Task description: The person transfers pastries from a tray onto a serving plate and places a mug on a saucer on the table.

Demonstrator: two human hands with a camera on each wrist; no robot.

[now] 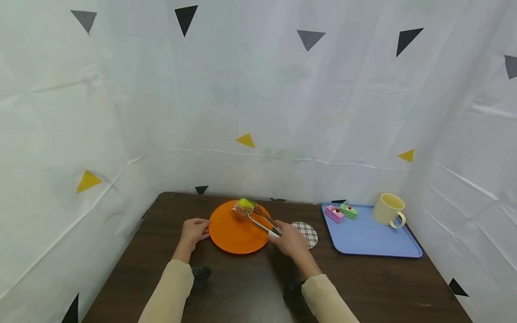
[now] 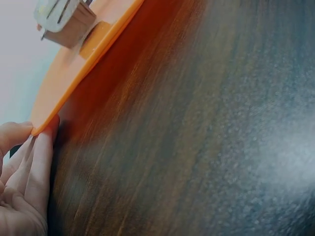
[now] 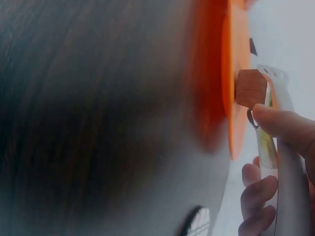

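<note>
An orange plate (image 1: pixel 238 237) lies on the dark wooden table, and my left hand (image 1: pixel 195 231) pinches its left rim. In the left wrist view the thumb is above the rim (image 2: pixel 66 96) and the fingers are beneath it. My right hand (image 1: pixel 290 240) grips metal tongs (image 1: pixel 262 225) with a pale handle. Their slotted ends are around a small brown block (image 3: pixel 251 87) at the back of the plate. Something yellow-green (image 1: pixel 244 203) shows at the tong ends in the head view; whether it is the block's top I cannot tell.
A round checked coaster (image 1: pixel 308 233) lies just beyond my right hand. Farther right, a blue tray (image 1: pixel 375 242) holds a pink toy cake slice (image 1: pixel 334 214), a green one (image 1: pixel 348 211) and a yellow mug (image 1: pixel 387 210). White cloth with triangles hangs behind the table.
</note>
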